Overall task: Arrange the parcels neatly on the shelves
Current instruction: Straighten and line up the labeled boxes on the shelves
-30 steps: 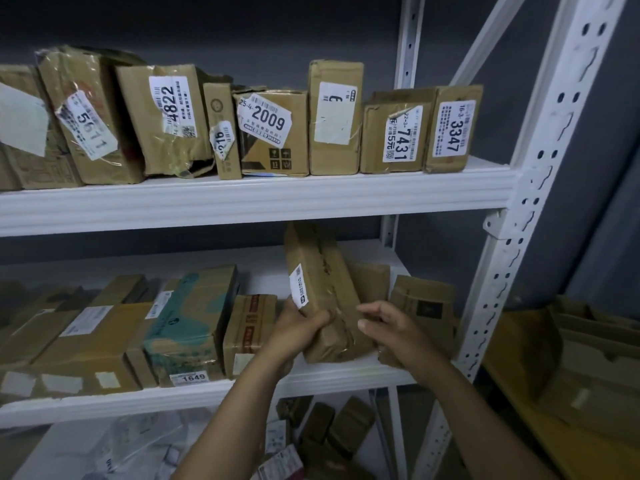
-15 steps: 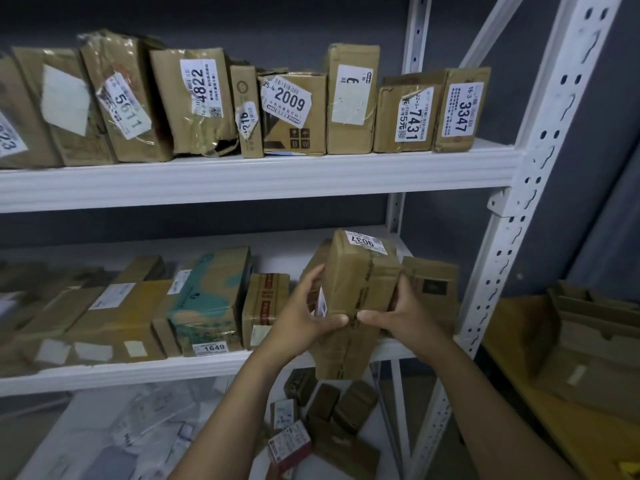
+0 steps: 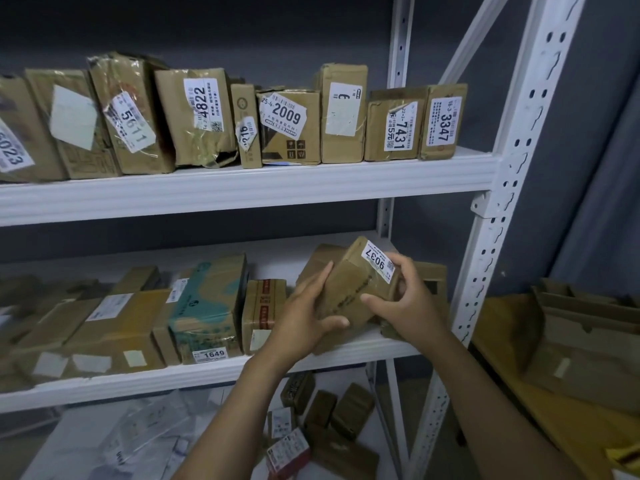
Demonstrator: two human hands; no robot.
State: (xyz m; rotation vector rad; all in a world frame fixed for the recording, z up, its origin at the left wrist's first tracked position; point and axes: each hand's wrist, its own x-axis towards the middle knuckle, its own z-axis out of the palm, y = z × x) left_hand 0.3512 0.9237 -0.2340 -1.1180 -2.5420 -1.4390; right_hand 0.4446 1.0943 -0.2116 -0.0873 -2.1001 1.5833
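Observation:
A brown cardboard parcel (image 3: 349, 289) with a white label reading 9037 is tilted over the right end of the middle shelf (image 3: 207, 375). My left hand (image 3: 308, 313) grips its left side and lower edge. My right hand (image 3: 405, 296) grips its right side, fingers curled over the labelled end. Behind it, more brown parcels (image 3: 429, 278) lie partly hidden. To its left stand a red-taped box (image 3: 263, 313) and a green-printed box (image 3: 207, 310) labelled 1649.
The upper shelf (image 3: 242, 188) carries a row of upright labelled parcels (image 3: 287, 126). A white perforated upright (image 3: 498, 209) stands at right. Small parcels (image 3: 332, 410) and plastic bags (image 3: 138, 438) lie on the bottom level. Folded cardboard (image 3: 581, 334) is stacked on the right.
The parcel has been turned in both hands, from standing tall with its label on the left side to tilted with the 9037 label on top. The camera view shifted slightly.

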